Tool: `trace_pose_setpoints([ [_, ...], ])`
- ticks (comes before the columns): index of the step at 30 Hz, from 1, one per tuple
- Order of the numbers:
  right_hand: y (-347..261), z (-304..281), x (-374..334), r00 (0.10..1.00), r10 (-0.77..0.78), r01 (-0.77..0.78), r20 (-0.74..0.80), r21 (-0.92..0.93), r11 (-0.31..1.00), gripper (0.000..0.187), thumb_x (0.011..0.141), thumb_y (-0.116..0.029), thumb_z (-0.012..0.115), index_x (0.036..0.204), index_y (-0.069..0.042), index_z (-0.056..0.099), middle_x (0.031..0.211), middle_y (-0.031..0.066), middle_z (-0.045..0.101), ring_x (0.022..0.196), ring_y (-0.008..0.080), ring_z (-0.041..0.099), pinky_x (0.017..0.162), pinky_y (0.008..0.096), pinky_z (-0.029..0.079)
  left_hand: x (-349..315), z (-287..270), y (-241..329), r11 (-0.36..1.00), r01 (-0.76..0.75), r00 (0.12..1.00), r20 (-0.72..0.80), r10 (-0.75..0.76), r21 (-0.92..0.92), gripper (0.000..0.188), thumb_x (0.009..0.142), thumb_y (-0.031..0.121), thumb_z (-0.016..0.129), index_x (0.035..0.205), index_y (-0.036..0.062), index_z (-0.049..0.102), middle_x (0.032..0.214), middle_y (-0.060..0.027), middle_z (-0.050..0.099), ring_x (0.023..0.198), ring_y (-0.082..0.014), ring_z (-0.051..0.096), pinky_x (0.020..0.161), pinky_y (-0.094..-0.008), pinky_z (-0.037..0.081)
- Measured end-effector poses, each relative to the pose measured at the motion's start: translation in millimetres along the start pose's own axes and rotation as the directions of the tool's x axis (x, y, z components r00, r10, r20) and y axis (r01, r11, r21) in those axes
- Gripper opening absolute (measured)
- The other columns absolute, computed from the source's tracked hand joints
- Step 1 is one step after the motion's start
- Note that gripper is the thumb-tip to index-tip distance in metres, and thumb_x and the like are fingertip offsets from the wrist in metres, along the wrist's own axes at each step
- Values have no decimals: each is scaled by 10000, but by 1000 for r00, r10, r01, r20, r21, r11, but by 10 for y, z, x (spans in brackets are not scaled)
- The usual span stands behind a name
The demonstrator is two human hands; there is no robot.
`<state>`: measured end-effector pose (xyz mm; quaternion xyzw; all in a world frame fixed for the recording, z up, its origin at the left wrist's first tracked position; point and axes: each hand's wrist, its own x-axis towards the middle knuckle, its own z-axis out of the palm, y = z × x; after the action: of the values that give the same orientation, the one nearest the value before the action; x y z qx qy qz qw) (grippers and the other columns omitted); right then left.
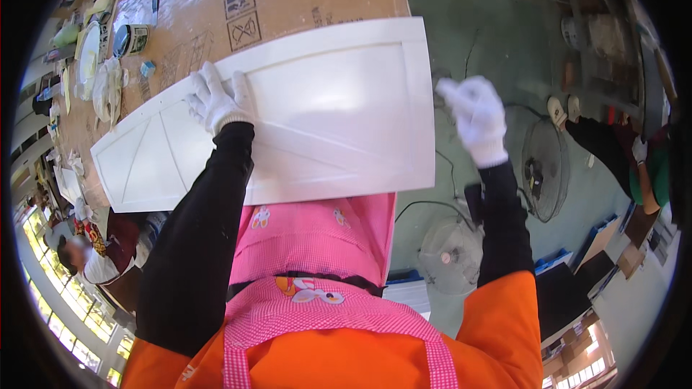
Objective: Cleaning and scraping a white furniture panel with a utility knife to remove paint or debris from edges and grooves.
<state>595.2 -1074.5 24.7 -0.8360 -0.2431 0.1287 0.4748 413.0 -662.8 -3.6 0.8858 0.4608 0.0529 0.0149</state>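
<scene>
A long white panel (339, 101), with a raised frame and slanting strips, lies across the table in front of me. My left hand (216, 97), in a white knitted glove, rests flat on the panel's far edge with its fingers spread. Just past the panel's right end, my right hand (476, 119) is in the air, gloved too and blurred by motion. Its fingers are curled together, pointing toward the panel's end. A small greyish blur shows at the fingertips; what it is I cannot make out.
Brown cardboard (288, 0) covers the table. A tin (131, 41), a small blue block (148, 68) and a plastic bag (108, 90) are at the left. On the green floor stand two fans (546, 169). One person (108, 259) is at lower left, another (620, 151) at far right.
</scene>
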Motion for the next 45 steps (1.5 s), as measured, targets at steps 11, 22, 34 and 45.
trace_pose_setpoints([
  [11,190,20,1219,948,-302,252,-99,-346,904,396,802,24,689,1131,-177,779,765,67,536,725,265,567,644,370,475,-42,22,76,1000,-14,1000,-9,14,10,772,950,633,509,1598,244,349,1674,-183,255,1508,-539,178,1223,-606,134],
  [22,-238,140,1323,976,-189,127,-110,-418,900,243,867,-54,744,1087,-147,785,823,68,602,733,206,604,685,328,498,-43,-104,57,999,8,1000,30,-10,46,784,956,612,496,1615,237,299,1689,-188,203,1512,-551,141,1225,-613,112],
  [34,-528,440,1142,956,-10,-165,-295,-563,810,149,883,-228,728,1008,-199,802,917,80,641,819,290,670,735,412,537,-55,-183,156,1000,-8,999,31,9,-26,808,938,564,544,1609,179,309,1675,-235,207,1500,-581,128,1209,-644,107],
  [45,-1436,2252,1136,961,-99,-140,-257,-764,630,100,907,-190,648,947,-108,689,874,118,610,823,329,640,676,456,512,4,-38,-34,999,-17,1000,21,17,-33,864,944,483,557,1639,121,193,1696,-219,132,1497,-600,112,1225,-641,60],
])
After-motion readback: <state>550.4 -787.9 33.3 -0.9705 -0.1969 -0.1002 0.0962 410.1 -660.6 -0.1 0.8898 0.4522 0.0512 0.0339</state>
